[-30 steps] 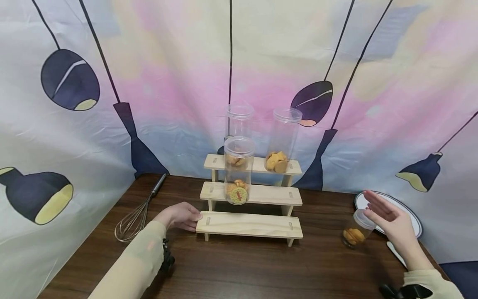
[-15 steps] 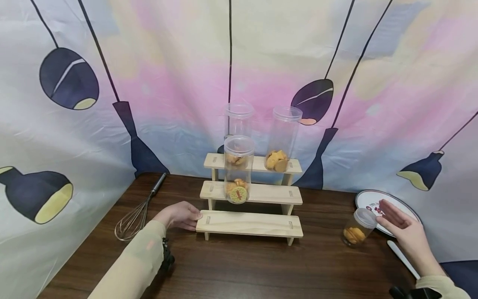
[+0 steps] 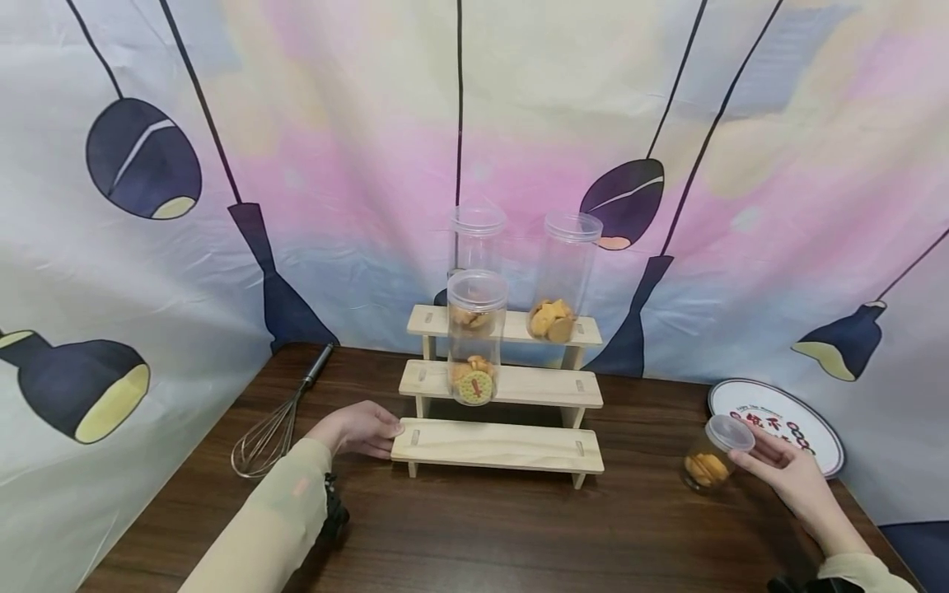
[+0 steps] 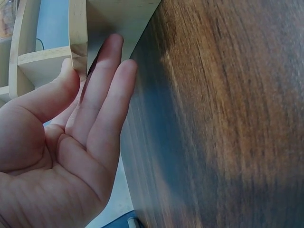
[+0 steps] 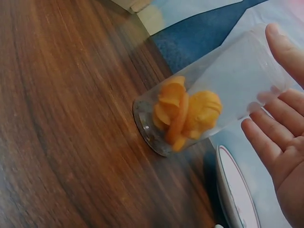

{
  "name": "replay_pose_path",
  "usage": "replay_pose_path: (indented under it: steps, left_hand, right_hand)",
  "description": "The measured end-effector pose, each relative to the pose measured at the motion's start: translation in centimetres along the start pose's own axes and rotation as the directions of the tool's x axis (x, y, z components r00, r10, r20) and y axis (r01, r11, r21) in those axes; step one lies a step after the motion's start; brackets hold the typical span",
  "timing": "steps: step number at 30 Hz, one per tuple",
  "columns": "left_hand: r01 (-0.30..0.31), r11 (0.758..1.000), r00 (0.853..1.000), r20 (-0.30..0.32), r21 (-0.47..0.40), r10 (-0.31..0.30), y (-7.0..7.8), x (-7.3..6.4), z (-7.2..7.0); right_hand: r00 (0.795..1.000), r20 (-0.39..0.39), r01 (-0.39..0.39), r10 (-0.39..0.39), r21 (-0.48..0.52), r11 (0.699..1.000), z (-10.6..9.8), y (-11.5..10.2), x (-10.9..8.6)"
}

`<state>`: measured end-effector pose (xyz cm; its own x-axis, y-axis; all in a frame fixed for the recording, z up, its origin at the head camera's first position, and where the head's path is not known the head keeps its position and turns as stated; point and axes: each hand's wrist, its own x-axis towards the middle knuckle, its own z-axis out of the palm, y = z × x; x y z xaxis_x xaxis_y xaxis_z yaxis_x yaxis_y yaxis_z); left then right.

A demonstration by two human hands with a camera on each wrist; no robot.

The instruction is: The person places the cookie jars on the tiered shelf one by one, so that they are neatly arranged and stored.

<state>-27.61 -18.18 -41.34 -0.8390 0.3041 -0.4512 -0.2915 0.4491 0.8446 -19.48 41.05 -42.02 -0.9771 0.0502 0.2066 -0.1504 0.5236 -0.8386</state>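
Note:
My left hand [image 3: 363,430] pinches the left end of the lowest step of a three-tier wooden stand [image 3: 497,446]; in the left wrist view the thumb is at the board's edge, with fingers [image 4: 114,95] reaching under it. At the right, my right hand [image 3: 789,473] holds a clear lidded jar [image 3: 717,455] near its lid, thumb on one side and fingers on the other. Orange-yellow cookies [image 5: 187,114] lie at the bottom of this jar, which stands on the table.
Similar cookie jars stand on the stand: one jar [image 3: 476,338] on the middle step, two on top, including the right jar [image 3: 565,276]. A whisk [image 3: 278,428] lies left. A white plate [image 3: 778,420] sits behind my right hand. A printed cloth [image 3: 356,165] hangs behind the table [image 3: 519,527].
My right hand first drew back to the right of the jar, then came in and closed on it near the lid. The left hand stays on the stand.

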Motion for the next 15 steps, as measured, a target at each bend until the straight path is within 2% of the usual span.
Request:
replay_pose_path:
  steps: [9, 15]
  left_hand:
    - [-0.007, 1.000, 1.000, -0.001, -0.005, 0.007, -0.27, 0.14, 0.01]
    - [-0.007, 1.000, 1.000, -0.002, -0.007, 0.007, -0.29, 0.18, 0.04]
  right_hand:
    - [0.999, -0.018, -0.050, 0.050, -0.011, 0.999, 0.38, -0.20, -0.15]
    - [0.999, -0.027, -0.036, 0.035, -0.008, 0.999, 0.61, -0.61, -0.44]
